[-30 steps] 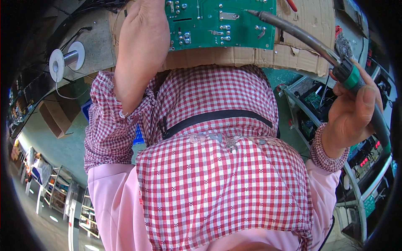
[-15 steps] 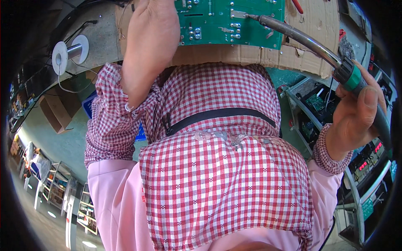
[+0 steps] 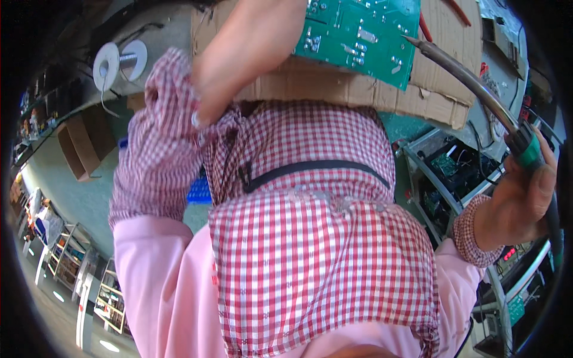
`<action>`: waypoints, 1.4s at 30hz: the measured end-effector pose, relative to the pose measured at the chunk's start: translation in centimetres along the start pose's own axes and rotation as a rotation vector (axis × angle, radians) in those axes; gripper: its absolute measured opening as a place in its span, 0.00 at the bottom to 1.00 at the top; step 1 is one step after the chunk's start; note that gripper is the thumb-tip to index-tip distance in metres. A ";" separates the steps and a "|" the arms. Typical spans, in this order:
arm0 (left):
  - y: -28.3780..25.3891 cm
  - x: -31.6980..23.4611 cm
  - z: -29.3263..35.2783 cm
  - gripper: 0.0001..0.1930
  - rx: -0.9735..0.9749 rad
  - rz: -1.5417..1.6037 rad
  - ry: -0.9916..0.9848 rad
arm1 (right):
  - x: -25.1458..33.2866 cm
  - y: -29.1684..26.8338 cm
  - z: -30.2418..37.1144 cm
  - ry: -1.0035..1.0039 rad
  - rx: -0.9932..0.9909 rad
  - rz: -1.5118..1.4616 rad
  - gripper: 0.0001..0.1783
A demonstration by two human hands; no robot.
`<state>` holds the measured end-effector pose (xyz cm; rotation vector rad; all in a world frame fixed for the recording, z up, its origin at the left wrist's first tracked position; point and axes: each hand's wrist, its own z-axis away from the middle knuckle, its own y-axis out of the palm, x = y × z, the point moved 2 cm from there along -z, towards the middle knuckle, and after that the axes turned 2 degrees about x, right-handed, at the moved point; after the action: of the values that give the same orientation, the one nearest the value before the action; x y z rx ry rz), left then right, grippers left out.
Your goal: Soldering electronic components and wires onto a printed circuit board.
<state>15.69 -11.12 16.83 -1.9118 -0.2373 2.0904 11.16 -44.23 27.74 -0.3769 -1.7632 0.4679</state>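
Observation:
At the right, my right hand (image 3: 519,200) is closed round the handle of a soldering iron (image 3: 468,77). The iron's long metal shaft slants up and left, and its tip is near the right edge of a green circuit board (image 3: 352,45), seemingly apart from the solder joints. Solder blobs and a larger tinned patch show on the board, which appears tilted. My left hand (image 3: 268,30) reaches to the board's left side. Its fingers run out of the picture at the top, so whether it grips the board is hidden.
Cardboard (image 3: 439,98) covers the bench under the board. A solder wire spool (image 3: 107,67) stands at the left. Red-handled tools (image 3: 456,12) lie at the far right. A metal rack (image 3: 439,179) with circuit boards is beside my right arm, and an open carton (image 3: 83,143) is below left.
The soldering iron's tip has left the tinned patch and moved right, with my right hand shifting right and down. The circuit board has shifted right and turned, and my left hand has moved right.

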 end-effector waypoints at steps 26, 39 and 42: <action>0.8 0.2 2.3 0.22 -0.359 0.842 -0.240 | -9.7 -16.8 7.0 0.198 -0.487 -0.380 0.16; -0.9 2.0 -0.6 0.23 0.300 0.316 -0.432 | -12.2 -19.4 5.5 0.211 -0.817 -0.648 0.13; -0.7 1.1 -1.2 0.24 0.191 -0.009 -0.359 | -19.6 -13.1 1.1 0.332 -0.745 -1.348 0.22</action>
<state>16.93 -10.19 15.91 -1.4196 -0.1154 2.3452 14.57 -65.24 17.59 0.2692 -1.4191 -1.1547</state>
